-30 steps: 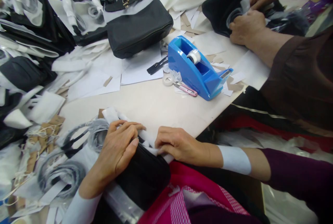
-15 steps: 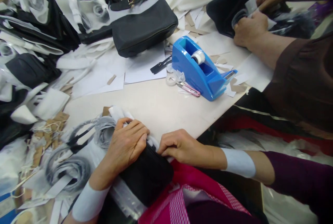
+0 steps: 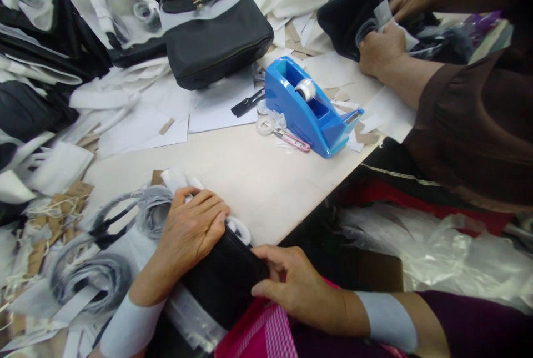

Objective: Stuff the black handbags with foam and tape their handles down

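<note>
A small black bag (image 3: 220,286) leans at the near edge of the table, its dark edge facing up. My left hand (image 3: 195,231) is closed over the top edge on the bag's left part. On the right end of the same edge, my right hand (image 3: 297,288) grips with thumb and bent fingers. Between the hands a loop of white padding (image 3: 239,230) pokes out of the bag. Beside my left hand lies a wrapped, rolled strap (image 3: 155,211), and a second coiled strap (image 3: 94,286) is lower left. My palm hides part of the bag.
A blue tape dispenser (image 3: 306,108) stands mid-table, with pink-handled snips (image 3: 293,140) beside it. Behind is a larger black bag (image 3: 220,41). Cardboard tags with strings (image 3: 54,216) and wrapped bags pile up at left. At upper right, a co-worker's hands (image 3: 385,41) hold another black bag.
My right hand has slid down along the bag's edge to its right end, and its fingers have spread somewhat. White padding is now more exposed. The view has shifted slightly rightward.
</note>
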Demonstrator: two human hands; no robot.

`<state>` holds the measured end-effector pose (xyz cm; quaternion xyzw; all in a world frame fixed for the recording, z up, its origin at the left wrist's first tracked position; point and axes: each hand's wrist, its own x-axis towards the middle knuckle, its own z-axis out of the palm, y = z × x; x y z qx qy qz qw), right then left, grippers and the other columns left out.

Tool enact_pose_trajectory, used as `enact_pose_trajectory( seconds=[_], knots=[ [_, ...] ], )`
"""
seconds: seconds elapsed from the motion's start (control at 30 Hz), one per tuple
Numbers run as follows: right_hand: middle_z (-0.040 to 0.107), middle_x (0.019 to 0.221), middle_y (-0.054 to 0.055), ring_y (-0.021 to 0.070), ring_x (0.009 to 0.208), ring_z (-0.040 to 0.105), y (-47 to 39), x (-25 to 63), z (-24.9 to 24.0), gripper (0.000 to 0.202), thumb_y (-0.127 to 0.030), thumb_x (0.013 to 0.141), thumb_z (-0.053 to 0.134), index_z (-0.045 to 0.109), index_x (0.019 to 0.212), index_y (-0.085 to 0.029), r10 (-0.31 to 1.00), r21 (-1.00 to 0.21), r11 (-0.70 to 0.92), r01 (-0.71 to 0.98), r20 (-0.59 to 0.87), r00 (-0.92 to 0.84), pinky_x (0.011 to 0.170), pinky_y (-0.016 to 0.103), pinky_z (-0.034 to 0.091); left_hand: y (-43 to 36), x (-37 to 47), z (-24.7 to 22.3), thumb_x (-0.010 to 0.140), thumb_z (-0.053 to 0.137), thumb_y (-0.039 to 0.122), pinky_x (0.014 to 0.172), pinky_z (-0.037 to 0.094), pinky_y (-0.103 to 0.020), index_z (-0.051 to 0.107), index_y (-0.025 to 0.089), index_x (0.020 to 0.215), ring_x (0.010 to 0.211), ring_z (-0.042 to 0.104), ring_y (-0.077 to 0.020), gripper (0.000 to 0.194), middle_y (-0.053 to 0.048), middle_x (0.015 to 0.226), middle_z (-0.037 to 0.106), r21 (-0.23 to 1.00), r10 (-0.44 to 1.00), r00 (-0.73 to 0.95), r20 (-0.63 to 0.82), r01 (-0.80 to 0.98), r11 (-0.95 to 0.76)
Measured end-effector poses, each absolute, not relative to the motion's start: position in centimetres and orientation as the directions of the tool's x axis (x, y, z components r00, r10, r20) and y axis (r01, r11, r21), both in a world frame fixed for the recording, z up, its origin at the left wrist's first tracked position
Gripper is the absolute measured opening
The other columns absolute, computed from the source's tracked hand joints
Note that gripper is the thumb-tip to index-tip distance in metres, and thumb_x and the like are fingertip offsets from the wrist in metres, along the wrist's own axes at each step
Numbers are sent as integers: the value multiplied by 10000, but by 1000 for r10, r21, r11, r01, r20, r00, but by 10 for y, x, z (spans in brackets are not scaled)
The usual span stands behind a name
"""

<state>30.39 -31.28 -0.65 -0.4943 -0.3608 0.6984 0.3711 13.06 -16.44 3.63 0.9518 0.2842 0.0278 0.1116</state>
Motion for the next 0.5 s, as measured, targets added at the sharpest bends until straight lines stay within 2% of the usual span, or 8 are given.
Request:
enact_pose_trajectory(
  seconds=[0.07,0.13,0.23,0.3,0.43,0.5],
  knots=[
    [484,575,-82,66,520,393,-307,306,-6,221,-139,718,734,734,931,-195,897,-912,-393,-120,-352,-268,517,188,321,-164,130,36,955,350,212,929,295,-452,593,200,837,873,576,-203,271,-19,853,674,217,543,839,-14,533,-818],
    [546,638,-64,83,565,449,-296,312,-1,169,-219,745,744,716,910,-197,924,-952,-305,18,-301,-238,581,206,376,-164,130,36,949,354,211,929,296,-447,593,201,832,869,572,-201,266,-20,847,672,210,539,842,-18,531,-821],
    [635,916,20,161,796,557,-276,316,10,461,-356,715,797,628,1112,-192,976,-948,-149,281,-186,-112,723,276,450,-164,129,36,949,344,210,921,304,-438,588,201,820,849,564,-197,276,-24,825,660,193,541,841,-13,533,-824],
    [606,1062,71,206,939,552,-265,311,14,579,-375,707,805,560,1191,-174,984,-927,-94,364,-143,-110,798,327,464,-164,128,36,954,330,215,914,310,-437,579,199,813,837,558,-197,287,-28,806,647,180,540,842,-5,532,-828],
    [566,966,36,187,859,555,-261,294,16,265,-314,817,698,599,1026,-183,950,-905,-177,388,-260,-174,776,336,471,-165,127,34,966,302,219,904,317,-444,570,195,826,822,548,-200,304,-35,794,630,170,541,841,6,532,-829],
    [551,985,40,183,881,559,-265,288,17,194,-270,876,615,599,1050,-185,951,-902,-176,393,-258,-168,818,342,474,-166,127,32,974,286,216,893,321,-451,561,188,811,799,538,-201,321,-34,769,613,160,552,834,0,545,-823]
  ],
)
